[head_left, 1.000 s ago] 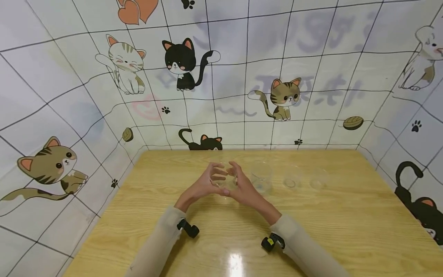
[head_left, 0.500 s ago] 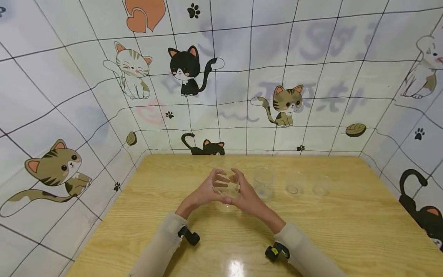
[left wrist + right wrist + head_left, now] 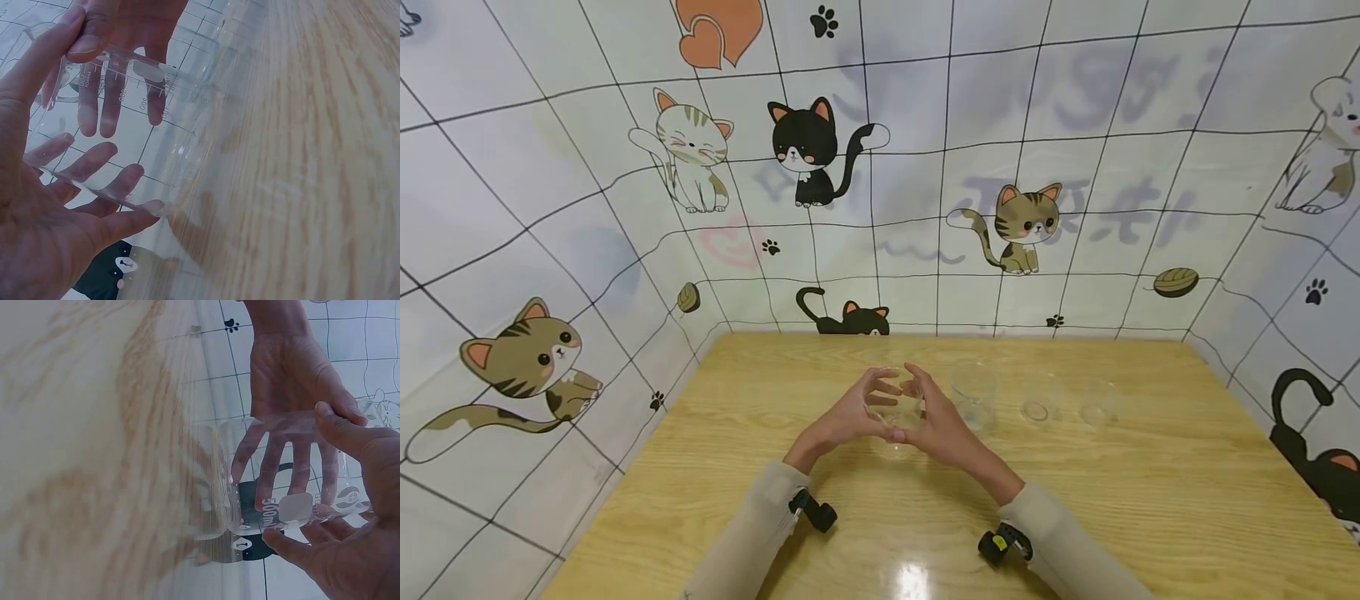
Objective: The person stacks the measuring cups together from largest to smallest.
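A clear glass beaker (image 3: 896,410) with white volume marks, "500ml" among them, is held between both hands near the middle of the table. My left hand (image 3: 847,412) curves round its left side, and my right hand (image 3: 946,432) grips the right side. The thumbs meet at the near side, close to the rim. In the right wrist view the beaker (image 3: 295,507) has its base at or very near the tabletop; contact is hard to tell. Fingers of the left hand (image 3: 287,372) show through the glass.
To the right of the hands stands a larger clear glass vessel (image 3: 973,396), then two smaller clear glass vessels (image 3: 1039,404) in a row. The light wooden table (image 3: 1150,483) meets a cat-patterned wall covering (image 3: 910,250) at its back edge.
The head view has shifted, so the whole scene sits slightly lower and further right. Both hands keep their hold on the beaker, with little movement over the table.
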`<state>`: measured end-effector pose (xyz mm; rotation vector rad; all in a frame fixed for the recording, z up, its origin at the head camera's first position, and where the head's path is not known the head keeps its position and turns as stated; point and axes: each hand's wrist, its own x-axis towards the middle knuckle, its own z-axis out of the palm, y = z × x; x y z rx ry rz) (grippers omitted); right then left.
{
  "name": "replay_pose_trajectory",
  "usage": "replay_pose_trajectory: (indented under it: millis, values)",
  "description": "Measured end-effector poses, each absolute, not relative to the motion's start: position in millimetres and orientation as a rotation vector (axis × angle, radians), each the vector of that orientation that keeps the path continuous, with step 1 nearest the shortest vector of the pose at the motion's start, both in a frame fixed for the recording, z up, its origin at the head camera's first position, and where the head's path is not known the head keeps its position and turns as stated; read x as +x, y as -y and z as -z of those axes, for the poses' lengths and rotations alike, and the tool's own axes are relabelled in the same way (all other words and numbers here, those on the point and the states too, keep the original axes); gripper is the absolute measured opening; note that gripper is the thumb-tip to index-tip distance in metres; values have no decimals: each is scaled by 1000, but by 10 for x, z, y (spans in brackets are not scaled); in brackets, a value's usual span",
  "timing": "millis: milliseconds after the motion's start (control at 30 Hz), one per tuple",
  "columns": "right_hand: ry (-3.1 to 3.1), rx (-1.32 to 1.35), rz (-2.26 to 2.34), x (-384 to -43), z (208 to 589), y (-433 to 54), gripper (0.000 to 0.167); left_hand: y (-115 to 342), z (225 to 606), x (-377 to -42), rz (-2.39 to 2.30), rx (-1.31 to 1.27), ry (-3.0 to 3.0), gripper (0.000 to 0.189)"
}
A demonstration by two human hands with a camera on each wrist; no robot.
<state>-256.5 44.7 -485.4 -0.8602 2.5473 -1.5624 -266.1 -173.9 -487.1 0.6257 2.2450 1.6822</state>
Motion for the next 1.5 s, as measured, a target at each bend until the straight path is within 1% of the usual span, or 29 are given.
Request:
replay_pose_trajectory:
  millis: [267,567,733,933,1067,1133,1200,1333,1500]
  values:
    - [-2520,-835,1579,-2538,4868,-423,108,1761,4912,-2620,-1692,629,-2255,96]
    - [-2509,-835,1578,-2555,4807,-453,106,1744,4900,-2659,-1675,657,-2275,94]
    - [-2504,-852,1557,-2554,4798,-473,107,1737,4891,-2646,-1677,658,-2254,100]
    - [-2510,-880,1529,-2554,4780,-486,108,1718,4896,-2619,-1707,653,-2254,103]
    - [-2509,-912,1514,-2551,4772,-490,109,1710,4901,-2590,-1736,644,-2258,118]
    - [-2509,-931,1515,-2552,4763,-490,109,1708,4898,-2582,-1737,652,-2264,121]
    - [-2519,-944,1512,-2553,4756,-491,109,1707,4891,-2584,-1723,663,-2277,119]
    - [-2528,-954,1502,-2557,4757,-494,108,1711,4885,-2596,-1700,678,-2277,107]
    - [-2530,-942,1480,-2540,4761,-500,107,1710,4904,-2590,-1697,695,-2252,100]
